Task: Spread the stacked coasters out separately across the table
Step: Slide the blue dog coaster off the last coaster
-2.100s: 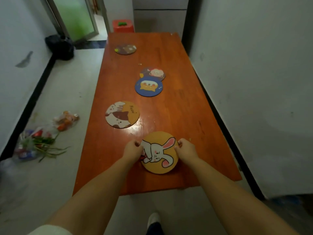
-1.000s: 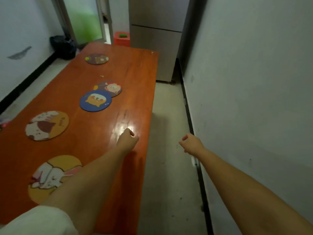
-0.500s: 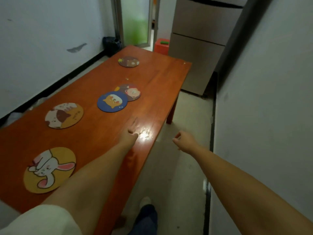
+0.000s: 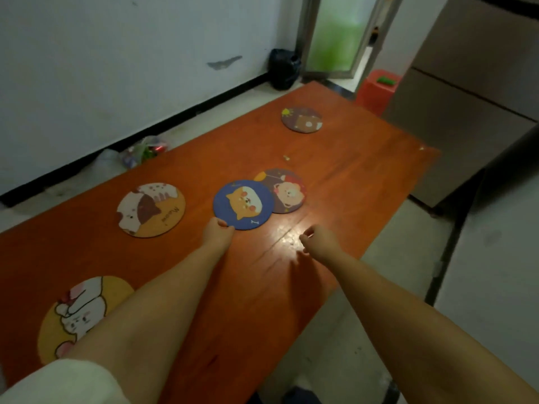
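Observation:
Several round cartoon coasters lie on the orange wooden table (image 4: 364, 170). A blue fox coaster (image 4: 243, 204) overlaps the near-left edge of a purple sheep coaster (image 4: 287, 191). My left hand (image 4: 217, 233) pinches the blue coaster's near edge. My right hand (image 4: 318, 240) hovers over the table to the right of it, fingers curled, holding nothing. A tan cat coaster (image 4: 151, 209) lies alone to the left. The yellow bunny coaster (image 4: 84, 310) sits at the near left, partly hidden by my left forearm. A dark bear coaster (image 4: 302, 120) rests alone at the far end.
A fridge (image 4: 466, 112) stands beyond the table's far right corner, with a red stool (image 4: 376, 88) beside it. A black bag (image 4: 283, 68) leans by the door. Plastic bags (image 4: 145, 150) lie on the floor past the table's left edge. A small scrap (image 4: 286, 157) lies on the table.
I have let go of the bunny coaster and moved along the table's side. My left hand has reached forward onto the blue coaster's edge, and my right hand now hangs over the tabletop.

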`<state>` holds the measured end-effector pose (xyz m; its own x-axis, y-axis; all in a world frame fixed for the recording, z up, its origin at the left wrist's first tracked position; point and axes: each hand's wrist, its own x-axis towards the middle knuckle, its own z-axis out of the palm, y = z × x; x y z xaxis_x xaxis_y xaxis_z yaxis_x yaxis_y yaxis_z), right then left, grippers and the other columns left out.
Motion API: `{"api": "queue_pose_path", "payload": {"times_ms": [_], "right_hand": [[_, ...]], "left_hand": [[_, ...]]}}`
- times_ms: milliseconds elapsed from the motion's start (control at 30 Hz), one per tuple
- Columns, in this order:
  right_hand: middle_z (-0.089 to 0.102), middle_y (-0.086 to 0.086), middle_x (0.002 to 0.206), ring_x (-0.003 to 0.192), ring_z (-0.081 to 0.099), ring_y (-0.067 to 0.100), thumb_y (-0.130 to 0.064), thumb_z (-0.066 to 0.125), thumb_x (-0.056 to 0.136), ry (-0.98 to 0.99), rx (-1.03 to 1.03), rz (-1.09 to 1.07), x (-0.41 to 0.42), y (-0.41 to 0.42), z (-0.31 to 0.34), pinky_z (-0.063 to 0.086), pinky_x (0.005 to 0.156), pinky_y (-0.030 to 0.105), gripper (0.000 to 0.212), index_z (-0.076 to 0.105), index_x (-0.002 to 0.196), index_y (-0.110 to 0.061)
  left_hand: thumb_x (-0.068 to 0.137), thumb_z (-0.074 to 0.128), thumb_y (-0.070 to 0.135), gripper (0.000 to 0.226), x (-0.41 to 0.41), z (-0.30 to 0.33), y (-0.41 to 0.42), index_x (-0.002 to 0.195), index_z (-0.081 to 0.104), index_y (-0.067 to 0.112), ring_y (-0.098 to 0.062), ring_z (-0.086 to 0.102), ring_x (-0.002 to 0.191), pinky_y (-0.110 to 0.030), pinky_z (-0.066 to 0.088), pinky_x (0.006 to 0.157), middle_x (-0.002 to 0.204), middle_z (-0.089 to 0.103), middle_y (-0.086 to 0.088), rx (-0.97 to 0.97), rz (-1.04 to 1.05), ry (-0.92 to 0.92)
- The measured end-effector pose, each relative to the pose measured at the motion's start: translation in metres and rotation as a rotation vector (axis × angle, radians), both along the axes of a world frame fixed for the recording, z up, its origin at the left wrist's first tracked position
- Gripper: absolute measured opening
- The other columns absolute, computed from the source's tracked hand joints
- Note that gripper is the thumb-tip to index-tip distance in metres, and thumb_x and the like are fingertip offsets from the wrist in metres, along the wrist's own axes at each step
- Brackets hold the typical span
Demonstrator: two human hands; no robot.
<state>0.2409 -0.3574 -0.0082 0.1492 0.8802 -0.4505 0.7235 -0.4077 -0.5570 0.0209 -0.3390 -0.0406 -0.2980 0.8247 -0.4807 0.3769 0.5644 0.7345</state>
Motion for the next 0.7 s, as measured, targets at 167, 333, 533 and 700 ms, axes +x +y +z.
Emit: {"api": "queue_pose_path", "payload": {"times_ms": [167, 333, 533, 700], "right_hand": [[0.069, 0.029, 0.108, 0.094, 0.065, 0.041, -0.012, 0.051, 0.093, 0.025, 0.023, 0.148, -0.013, 0.075, -0.013, 0.053, 0.08, 0.044, 0.029, 0.065, 0.107, 0.01], [0.063, 0.027, 0.096, 0.086, 0.056, 0.033, -0.012, 0.051, 0.093, -0.008, 0.043, 0.342, -0.027, 0.139, -0.02, 0.039, 0.07, 0.035, 0.02, 0.065, 0.1, 0.001], [0.036, 0.007, 0.06, 0.051, 0.035, 0.018, -0.014, 0.049, 0.099, 0.003, -0.147, 0.365, -0.049, 0.175, -0.033, 0.025, 0.045, 0.027, 0.037, 0.035, 0.065, -0.014], [0.036, 0.006, 0.061, 0.059, 0.038, 0.025, -0.016, 0.052, 0.098, 0.047, -0.193, 0.455, -0.046, 0.179, -0.033, 0.035, 0.065, 0.036, 0.039, 0.036, 0.062, -0.013]], "left_hand": [[0.093, 0.053, 0.018, 0.009, -0.01, -0.007, 0.032, 0.095, 0.047, 0.012, -0.03, 0.051, 0.082, -0.042, 0.047, 0.074, 0.091, 0.054, -0.011, -0.068, 0.188, 0.083], [0.093, 0.049, 0.013, 0.026, -0.004, -0.016, 0.06, 0.068, 0.039, 0.014, -0.026, 0.042, 0.074, -0.034, 0.033, 0.064, 0.067, 0.041, -0.006, -0.133, 0.312, 0.145], [0.091, 0.048, 0.005, 0.042, 0.005, -0.022, 0.072, 0.059, 0.023, 0.017, -0.017, 0.017, 0.053, -0.029, 0.015, 0.051, 0.06, 0.022, -0.003, -0.208, 0.453, 0.138], [0.09, 0.054, 0.005, 0.047, 0.006, -0.024, 0.069, 0.054, 0.029, 0.023, -0.02, 0.032, 0.059, -0.033, 0.03, 0.069, 0.059, 0.03, -0.002, -0.147, 0.606, 0.046]]}}
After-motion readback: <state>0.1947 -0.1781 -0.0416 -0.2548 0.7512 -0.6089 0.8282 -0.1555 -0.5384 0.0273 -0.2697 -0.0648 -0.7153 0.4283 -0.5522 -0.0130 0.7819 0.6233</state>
